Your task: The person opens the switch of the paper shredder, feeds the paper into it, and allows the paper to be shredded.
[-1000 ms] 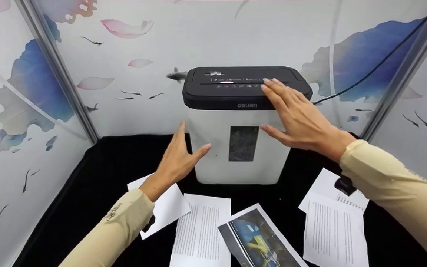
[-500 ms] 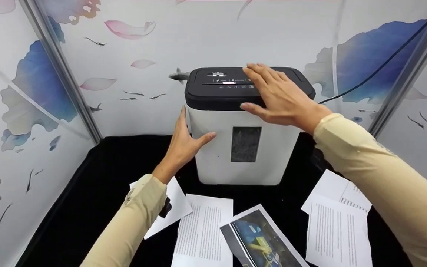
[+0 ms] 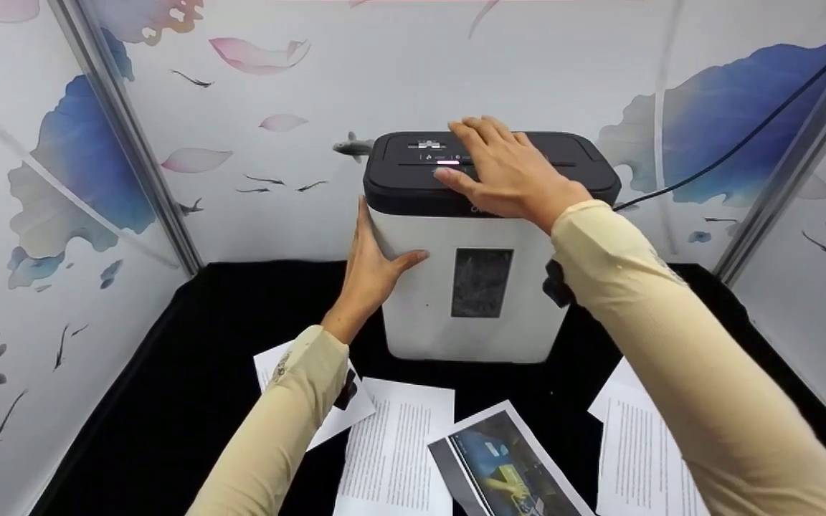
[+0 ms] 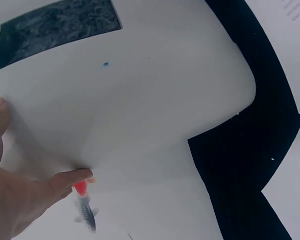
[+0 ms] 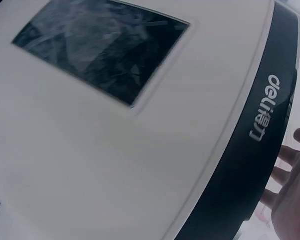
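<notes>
A deli paper shredder (image 3: 420, 330) with a white bin and black lid (image 3: 399, 190) stands upright at the back. Its front window (image 3: 483, 283) shows shredded scraps in the right wrist view. My left hand (image 3: 368, 279) lies along the bin's left side, fingers straight and thumb spread across the front. In the left wrist view, the left hand's fingertips (image 4: 80, 175) are right at the bin's side. Over the lid spreads my right hand (image 3: 513, 175), fingers extended past the lit feed slot and palm down, hiding part of the printed panel.
Printed sheets (image 3: 399, 444) lie on the black cloth in front, along with a colour picture page (image 3: 502, 466) and more pages (image 3: 635, 444) at the right. A power cable (image 3: 728, 147) runs from the shredder up to the right. Patterned panels (image 3: 528, 64) enclose the space.
My right hand has moved leftward over the lid toward its middle. My left hand has come up and in against the bin's left side. The shredder stays in place.
</notes>
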Tool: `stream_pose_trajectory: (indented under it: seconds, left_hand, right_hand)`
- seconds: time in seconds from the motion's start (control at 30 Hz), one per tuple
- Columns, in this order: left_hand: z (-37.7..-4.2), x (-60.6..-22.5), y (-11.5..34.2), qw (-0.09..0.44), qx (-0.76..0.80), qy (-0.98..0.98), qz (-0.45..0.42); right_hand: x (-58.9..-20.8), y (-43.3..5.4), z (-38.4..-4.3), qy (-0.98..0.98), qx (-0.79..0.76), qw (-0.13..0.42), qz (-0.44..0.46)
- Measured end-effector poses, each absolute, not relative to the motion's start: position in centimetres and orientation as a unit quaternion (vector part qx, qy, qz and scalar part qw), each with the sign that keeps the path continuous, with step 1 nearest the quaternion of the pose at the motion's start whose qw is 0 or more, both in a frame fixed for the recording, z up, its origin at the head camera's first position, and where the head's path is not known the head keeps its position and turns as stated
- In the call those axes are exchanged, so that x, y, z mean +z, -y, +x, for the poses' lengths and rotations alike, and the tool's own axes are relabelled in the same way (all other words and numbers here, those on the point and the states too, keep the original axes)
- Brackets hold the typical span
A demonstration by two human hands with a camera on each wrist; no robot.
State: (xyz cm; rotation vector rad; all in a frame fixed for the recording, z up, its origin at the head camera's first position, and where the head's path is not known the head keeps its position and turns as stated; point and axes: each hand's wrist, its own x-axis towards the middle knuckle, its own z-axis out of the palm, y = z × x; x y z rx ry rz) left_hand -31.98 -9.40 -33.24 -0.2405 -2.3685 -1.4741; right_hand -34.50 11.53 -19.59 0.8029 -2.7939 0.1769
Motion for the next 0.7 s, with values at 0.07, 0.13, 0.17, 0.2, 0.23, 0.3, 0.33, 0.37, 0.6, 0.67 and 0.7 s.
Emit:
stream_pose_trajectory:
  seconds: [0.07,0.13,0.17,0.2,0.23,0.3,0.33,0.37,0.6,0.67,0.7]
  left_hand:
    - [-32.2,-33.1,9.5,0.174,-0.52,0.832,-0.087]
    - [-32.3,-33.1,9.5,0.174,-0.519,0.832,-0.087]
    - [-32.4,-33.1,9.6,0.175,-0.518,0.833,-0.086]
    - [-32.4,-33.1,9.6,0.177,-0.516,0.834,-0.087]
    - [-32.4,-33.2,9.6,0.176,-0.515,0.834,-0.084]
    - [-32.4,-33.2,9.6,0.181,-0.513,0.836,-0.079]
    - [-32.4,-33.2,9.6,0.184,-0.511,0.836,-0.076]
    - [-32.4,-33.1,9.6,0.185,-0.511,0.836,-0.074]
    - [-32.3,-32.9,9.0,0.181,-0.509,0.838,-0.072]
    - [-32.2,-32.9,8.9,0.182,-0.509,0.838,-0.074]
    - [-32.2,-33.0,8.9,0.183,-0.51,0.837,-0.075]
  right_hand:
    - [-19.1,-10.9,-34.9,0.956,0.061,0.105,0.267]
    - [-18.7,-10.2,-35.3,0.96,0.058,0.096,0.257]
    - [-18.5,-9.9,-35.4,0.962,0.058,0.089,0.251]
    - [-18.3,-9.6,-35.6,0.964,0.059,0.082,0.245]
    - [-18.3,-9.3,-35.7,0.966,0.06,0.074,0.239]
    - [-18.2,-8.6,-36.0,0.97,0.065,0.063,0.227]
    - [-18.3,-8.3,-36.1,0.971,0.07,0.056,0.22]
    - [-18.3,-8.0,-36.2,0.973,0.076,0.049,0.214]
    - [-18.8,-7.9,-37.1,0.976,0.11,0.016,0.188]
    - [-18.9,-8.0,-37.2,0.976,0.113,0.008,0.185]
    - [-18.9,-8.0,-37.2,0.977,0.112,0.004,0.182]
